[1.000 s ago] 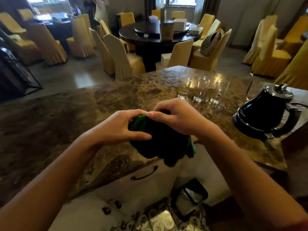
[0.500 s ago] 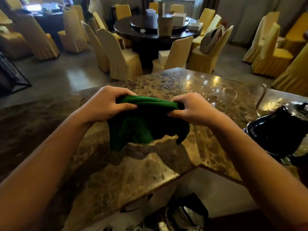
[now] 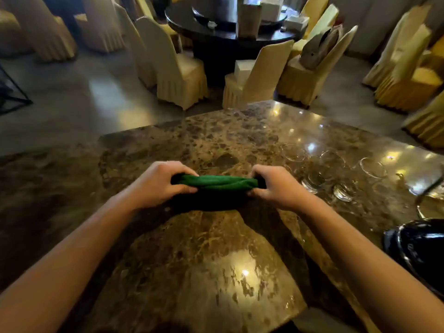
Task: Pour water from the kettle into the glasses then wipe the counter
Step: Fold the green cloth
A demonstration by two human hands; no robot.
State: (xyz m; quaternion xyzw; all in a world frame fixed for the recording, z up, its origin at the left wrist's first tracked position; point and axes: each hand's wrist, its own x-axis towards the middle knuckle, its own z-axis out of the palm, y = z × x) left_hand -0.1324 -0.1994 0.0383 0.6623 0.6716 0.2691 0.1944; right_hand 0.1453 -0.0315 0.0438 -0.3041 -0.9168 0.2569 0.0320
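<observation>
Now, head view: I see the green cloth pulled into a flat, folded band between my two hands, where half a second ago it hung loose and open in front of me, and a second ago it was bunched in a ball. My left hand is closed around the cloth's left end, my right hand closed around its right end; fingers curled, not spread. The cloth sits low, at or just above the marble counter; I cannot tell whether it touches. The three glasses stand just right of my right hand, the black kettle near the right edge, well apart from the cloth. I judge pouring finished and the cloth now folded for wiping, so the next stroke must steer clear of the glasses.
</observation>
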